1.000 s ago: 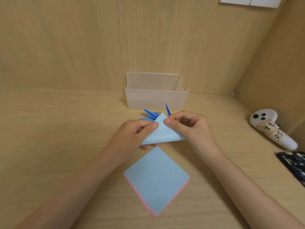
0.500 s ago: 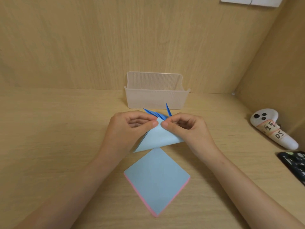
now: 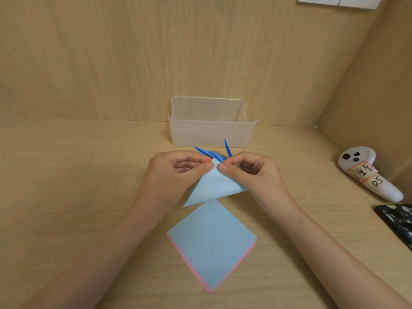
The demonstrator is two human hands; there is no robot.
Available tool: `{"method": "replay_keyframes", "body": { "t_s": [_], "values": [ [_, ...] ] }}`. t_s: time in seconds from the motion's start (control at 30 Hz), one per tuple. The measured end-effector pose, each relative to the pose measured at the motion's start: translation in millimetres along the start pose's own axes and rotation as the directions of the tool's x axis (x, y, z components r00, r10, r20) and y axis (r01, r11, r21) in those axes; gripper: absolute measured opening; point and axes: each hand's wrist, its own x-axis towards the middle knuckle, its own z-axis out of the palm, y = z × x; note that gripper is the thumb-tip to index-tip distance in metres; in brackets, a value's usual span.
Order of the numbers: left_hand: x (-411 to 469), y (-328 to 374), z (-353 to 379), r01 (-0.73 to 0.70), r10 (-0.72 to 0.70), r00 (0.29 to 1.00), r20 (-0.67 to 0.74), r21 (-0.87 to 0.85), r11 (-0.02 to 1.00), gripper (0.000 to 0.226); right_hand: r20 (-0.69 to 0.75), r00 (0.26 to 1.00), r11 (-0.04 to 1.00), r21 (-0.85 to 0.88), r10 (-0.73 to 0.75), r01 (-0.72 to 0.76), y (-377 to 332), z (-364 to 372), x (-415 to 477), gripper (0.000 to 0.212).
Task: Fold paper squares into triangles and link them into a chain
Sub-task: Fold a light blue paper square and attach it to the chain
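I'm getting soft, warm, even light here; faint, soft-edged shadows lie beside the right forearm on the tabletop. Wide-angle bend curves the frame edges, and fine detail looks slightly smeared.

Both hands hold one light blue sheet above the desk. The left hand and the right hand pinch its top corner together, thumb tips almost touching, and the sheet is bent over into a triangle shape. Just behind the fingers lie dark blue folded pieces (only their sharp tips show). Near them stands a clear box. A paper stack with pink edges lies below the hands. At the right are a white controller and a dark phone.
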Motion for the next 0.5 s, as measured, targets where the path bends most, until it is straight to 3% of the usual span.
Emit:
{"method": "replay_keyframes", "body": {
  "t_s": [0.5],
  "values": [
    [-1.2, 1.6, 1.2, -0.020, 0.020, 1.000, -0.012, 0.007, 1.000, 0.015, 0.005, 1.000, 1.000, 0.004, -0.020, 0.020, -0.4, 0.8, 0.0, 0.013]
  ]
}}
